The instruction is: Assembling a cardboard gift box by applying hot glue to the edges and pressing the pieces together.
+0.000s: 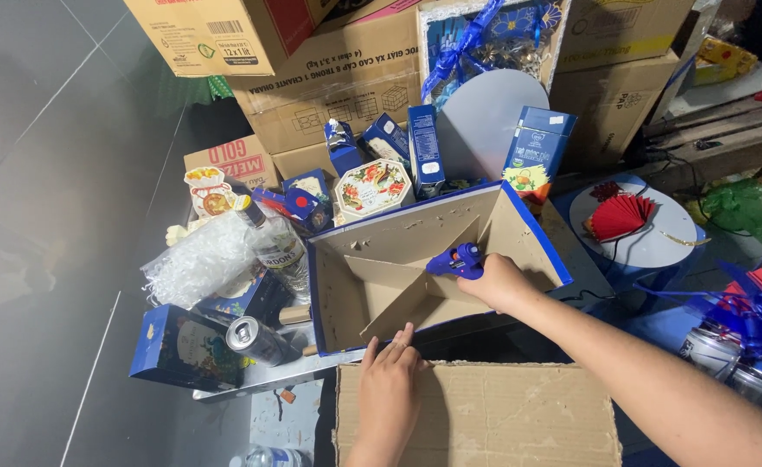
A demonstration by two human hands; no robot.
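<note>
Currently our right hand (498, 283) is clenched around the small blue glue gun (455, 260), while our left hand (390, 380) lies flat, fingers (387, 346) spread, touching the blue-edged cardboard tray (372, 277).

My right hand (500, 283) covers the grip of the blue glue gun (457, 260), so I can't tell whether its trigger is pressed. The bottom edge cuts off the cardboard sheet (485, 415) and my left wrist.

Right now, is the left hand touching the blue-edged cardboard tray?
Touching. The head view shows the left hand with its fingertips resting on the near edge of the blue-edged cardboard tray, no gap visible. The right hand holds a blue glue gun inside it.
</note>
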